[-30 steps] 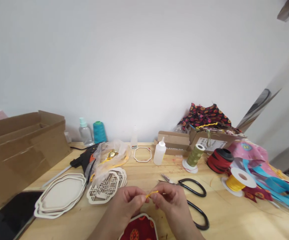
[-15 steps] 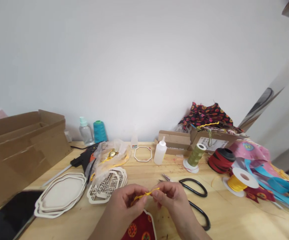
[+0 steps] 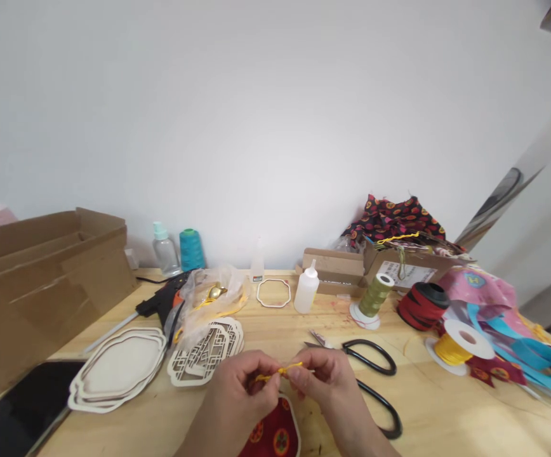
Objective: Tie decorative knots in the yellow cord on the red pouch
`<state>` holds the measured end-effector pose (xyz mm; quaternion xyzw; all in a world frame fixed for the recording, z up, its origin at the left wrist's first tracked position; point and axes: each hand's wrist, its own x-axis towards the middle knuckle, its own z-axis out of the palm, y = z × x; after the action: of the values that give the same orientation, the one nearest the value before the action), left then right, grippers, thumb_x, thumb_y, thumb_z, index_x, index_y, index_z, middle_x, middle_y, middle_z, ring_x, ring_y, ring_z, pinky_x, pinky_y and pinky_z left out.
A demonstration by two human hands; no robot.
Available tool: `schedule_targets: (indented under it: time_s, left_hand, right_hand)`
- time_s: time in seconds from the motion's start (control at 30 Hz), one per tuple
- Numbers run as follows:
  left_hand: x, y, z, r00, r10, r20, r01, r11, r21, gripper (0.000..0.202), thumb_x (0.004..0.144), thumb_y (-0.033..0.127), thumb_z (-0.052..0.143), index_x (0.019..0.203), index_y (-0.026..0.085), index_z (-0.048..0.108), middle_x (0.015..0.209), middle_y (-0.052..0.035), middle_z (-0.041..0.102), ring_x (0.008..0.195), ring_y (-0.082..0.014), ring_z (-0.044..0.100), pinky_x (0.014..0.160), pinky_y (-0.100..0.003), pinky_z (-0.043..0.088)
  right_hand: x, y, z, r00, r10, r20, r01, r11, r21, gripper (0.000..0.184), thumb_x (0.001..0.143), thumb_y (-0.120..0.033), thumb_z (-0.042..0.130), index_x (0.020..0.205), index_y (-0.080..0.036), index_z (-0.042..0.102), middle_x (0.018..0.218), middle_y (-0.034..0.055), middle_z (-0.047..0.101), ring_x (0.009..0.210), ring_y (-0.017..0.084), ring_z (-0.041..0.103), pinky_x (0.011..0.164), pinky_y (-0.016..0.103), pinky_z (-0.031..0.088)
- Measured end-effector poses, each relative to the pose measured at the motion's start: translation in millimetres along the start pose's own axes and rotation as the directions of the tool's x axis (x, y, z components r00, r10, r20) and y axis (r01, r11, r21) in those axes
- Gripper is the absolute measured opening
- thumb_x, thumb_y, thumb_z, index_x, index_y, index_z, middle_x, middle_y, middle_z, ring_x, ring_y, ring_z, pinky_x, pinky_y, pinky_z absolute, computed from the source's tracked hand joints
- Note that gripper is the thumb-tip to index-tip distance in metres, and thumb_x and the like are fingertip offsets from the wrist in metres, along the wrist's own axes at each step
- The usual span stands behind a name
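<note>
A thin yellow cord (image 3: 282, 370) with a small knot stretches between my two hands. My left hand (image 3: 244, 387) pinches it between thumb and forefinger, with a bit of cord curling back under the fingers. My right hand (image 3: 323, 384) is closed on the other side of the knot, and a short cord end pokes out above its fingertips. Below the hands lies a dark red patterned fabric panel (image 3: 275, 431) with a pale rim, partly covered by my left hand and wrist. Black-handled scissors (image 3: 375, 357) rest on the table just beyond and right of my right hand.
Pale wooden frames (image 3: 118, 368) and lattice pieces (image 3: 199, 365) lie at left, near a glue gun (image 3: 161, 304) and a plastic bag (image 3: 209, 295). A white squeeze bottle (image 3: 306, 291) stands ahead. Thread spools, including a yellow one (image 3: 451, 349), are at right; a cardboard box (image 3: 51, 285) stands far left.
Both hands stay pinched on the yellow cord, with only small finger shifts. The cord end at my right fingers lies slightly lower, and the view has moved a little.
</note>
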<state>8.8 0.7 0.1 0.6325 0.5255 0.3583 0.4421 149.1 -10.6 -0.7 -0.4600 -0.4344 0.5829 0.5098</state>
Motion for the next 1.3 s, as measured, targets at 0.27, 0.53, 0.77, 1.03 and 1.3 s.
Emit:
schedule_targets:
  time_s: [0.27, 0.53, 0.77, 1.03, 1.3]
  left_hand:
    - [-0.3, 1.2, 1.8, 1.0, 0.016, -0.008, -0.015, 0.999, 0.05, 0.011, 0.06, 0.018, 0.05, 0.052, 0.016, 0.059, 0.05, 0.0012, 0.053, 0.049, -0.0119, 0.045, 0.047, -0.02, 0.035]
    - [-0.8, 0.6, 1.0, 0.999, 0.051, 0.018, -0.053, 0.988, 0.145, 0.015, 0.061, 0.017, 0.049, 0.053, 0.015, 0.061, 0.051, -0.0012, 0.058, 0.049, -0.0127, 0.048, 0.047, -0.021, 0.036]
    - [0.6, -3.1, -0.8, 0.993, 0.117, 0.009, -0.116, 0.967, 0.226, 0.015, 0.064, 0.02, 0.05, 0.059, 0.016, 0.063, 0.052, 0.0001, 0.057, 0.049, -0.0122, 0.049, 0.046, -0.019, 0.037]
    - [-0.3, -7.5, -4.7, 0.886, 0.463, 0.026, -0.444, 0.831, 0.336, 0.018, 0.073, 0.018, 0.047, 0.073, 0.02, 0.065, 0.058, -0.0001, 0.06, 0.053, -0.0108, 0.055, 0.051, -0.018, 0.043]
    - [-0.2, -11.2, -1.6, 0.871, 0.491, -0.021, -0.423, 0.771, 0.477, 0.016, 0.067, 0.013, 0.048, 0.063, 0.018, 0.062, 0.052, 0.0014, 0.059, 0.047, -0.0097, 0.054, 0.047, -0.017, 0.042]
  right_hand:
    - [-0.9, 5.7, 1.2, 1.0, 0.022, 0.019, -0.025, 0.991, 0.132, 0.025, 0.054, -0.033, 0.072, 0.049, -0.011, 0.062, 0.042, -0.0023, 0.05, 0.04, 0.006, 0.04, 0.043, 0.018, 0.029]
    - [-0.9, 6.3, 2.8, 0.996, 0.079, 0.04, -0.086, 0.964, 0.252, 0.019, 0.054, -0.026, 0.071, 0.049, -0.011, 0.062, 0.042, -0.0016, 0.05, 0.04, 0.006, 0.039, 0.044, 0.019, 0.028]
    - [1.6, 8.0, 0.9, 0.993, 0.109, 0.055, -0.12, 0.956, 0.266, 0.023, 0.052, -0.029, 0.074, 0.048, -0.01, 0.061, 0.043, -0.0019, 0.05, 0.04, 0.005, 0.039, 0.041, 0.017, 0.031]
    - [2.8, 4.1, -0.8, 0.989, 0.133, 0.06, -0.145, 0.947, 0.287, 0.024, 0.053, -0.029, 0.074, 0.049, -0.01, 0.06, 0.044, -0.0024, 0.048, 0.041, 0.005, 0.037, 0.041, 0.016, 0.033]
    - [-0.6, 10.3, 2.2, 0.996, 0.074, 0.04, -0.082, 0.96, 0.267, 0.023, 0.055, -0.028, 0.074, 0.05, -0.009, 0.062, 0.043, -0.0015, 0.051, 0.041, 0.005, 0.039, 0.044, 0.017, 0.028]
